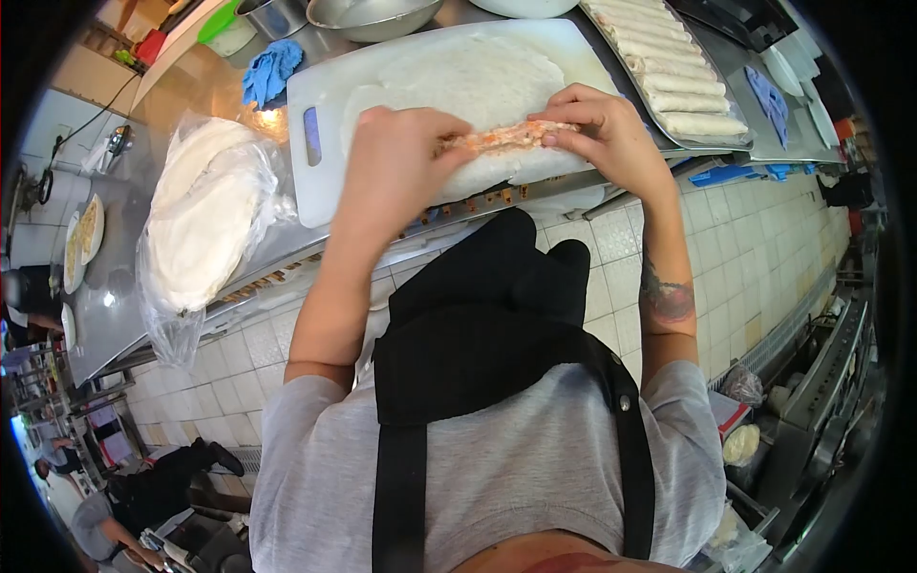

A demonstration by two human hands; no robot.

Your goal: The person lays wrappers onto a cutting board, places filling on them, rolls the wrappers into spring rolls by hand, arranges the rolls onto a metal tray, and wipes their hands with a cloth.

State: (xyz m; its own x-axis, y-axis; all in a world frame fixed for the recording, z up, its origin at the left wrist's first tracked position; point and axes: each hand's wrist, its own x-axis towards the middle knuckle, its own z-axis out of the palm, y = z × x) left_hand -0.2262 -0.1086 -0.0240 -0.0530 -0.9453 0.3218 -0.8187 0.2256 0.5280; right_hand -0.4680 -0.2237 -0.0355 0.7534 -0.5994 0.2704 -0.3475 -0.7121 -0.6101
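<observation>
A strip of orange-flecked filling (506,140) lies along the near part of a thin round wrapper sheet (468,76), on a white cutting board (330,86). My left hand (396,162) closes its fingers round the strip's left end, and its fingertips are partly hidden. At the other end, my right hand (607,138) pinches the filling between thumb and curled fingers. The wrapper's near edge hangs at the board's front. To the right, a metal tray (611,43) holds several pale uncooked rolls (683,86) in a row.
Left of the board, a stack of pale wrappers (205,210) sits in a clear plastic bag. A blue cloth (271,72), a metal bowl (374,14) and a green-rimmed tub (227,31) stand behind. Another person (105,520) is at the lower left.
</observation>
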